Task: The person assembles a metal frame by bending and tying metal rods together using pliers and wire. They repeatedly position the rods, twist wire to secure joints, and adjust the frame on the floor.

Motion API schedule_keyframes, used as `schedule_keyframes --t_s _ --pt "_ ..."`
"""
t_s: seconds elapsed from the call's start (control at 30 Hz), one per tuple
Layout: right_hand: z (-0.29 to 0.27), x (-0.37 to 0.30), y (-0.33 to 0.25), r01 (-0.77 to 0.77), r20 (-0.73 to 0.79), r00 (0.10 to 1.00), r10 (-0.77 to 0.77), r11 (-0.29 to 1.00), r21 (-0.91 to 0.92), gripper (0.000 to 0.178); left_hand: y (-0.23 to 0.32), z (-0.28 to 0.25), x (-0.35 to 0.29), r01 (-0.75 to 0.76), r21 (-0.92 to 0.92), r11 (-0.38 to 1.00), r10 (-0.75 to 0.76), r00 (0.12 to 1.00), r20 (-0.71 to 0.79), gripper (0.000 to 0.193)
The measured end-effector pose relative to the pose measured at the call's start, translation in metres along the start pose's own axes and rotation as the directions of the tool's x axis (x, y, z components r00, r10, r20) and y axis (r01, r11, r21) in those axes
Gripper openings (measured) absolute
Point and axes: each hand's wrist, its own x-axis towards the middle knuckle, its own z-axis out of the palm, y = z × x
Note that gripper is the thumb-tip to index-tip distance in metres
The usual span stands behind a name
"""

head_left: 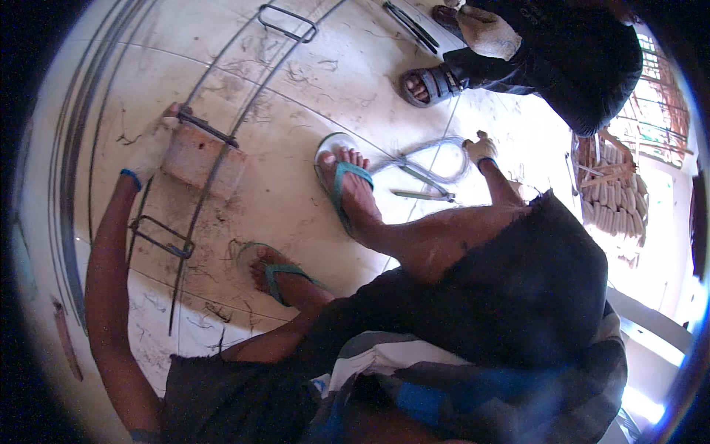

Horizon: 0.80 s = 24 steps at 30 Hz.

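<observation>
Floor (288, 214) carries it all. Biggest on it is the frame (217, 174): two long rods w/ rect. rings across them, lying on my L side. Its long axis runs from nr my L side up & away to the right, approx. diagonal, so its rods pass between my L arm & my feet. Far ring (281, 29) sits well beyond reach of the near end, near ring (164, 229) is closest to me.

Block (196, 159) sits under the frame's middle, w/ mid ring (200, 123) along its far edge.

Coil (442, 180) of thin wire lies across on my R, past my foot, well apart from the frame; pliers (450, 197) just beside it.

Hands, both gloved: L hand (150, 148) is by far the nearer to the frame, at the block's left end, fingers reaching to the mid ring's left end; can't tell how tight, or if it grips. R hand (481, 148) is at the coil's right edge, fingers part-bent; can't tell if it's got hold of any wire.
</observation>
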Motion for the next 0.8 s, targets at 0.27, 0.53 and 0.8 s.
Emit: schedule_keyframes --t_s 0.27,0.53,0.8 --pt "0.054 0.020 0.047 0.035 0.061 0.997 -0.044 0.990 0.138 0.062 -0.059 -0.009 0.014 0.029 -0.218 0.976 -0.018 0.998 0.052 0.065" --pt "0.044 0.002 0.061 0.043 -0.134 0.991 -0.020 0.984 0.172 0.032 -0.025 -0.013 0.001 0.044 -0.161 0.986 -0.031 0.996 0.082 0.066" --pt "0.029 0.009 0.097 -0.210 0.240 0.970 0.047 0.665 0.717 0.030 -0.004 -0.003 0.000 0.003 0.017 1.000 -0.004 0.995 0.101 0.069"
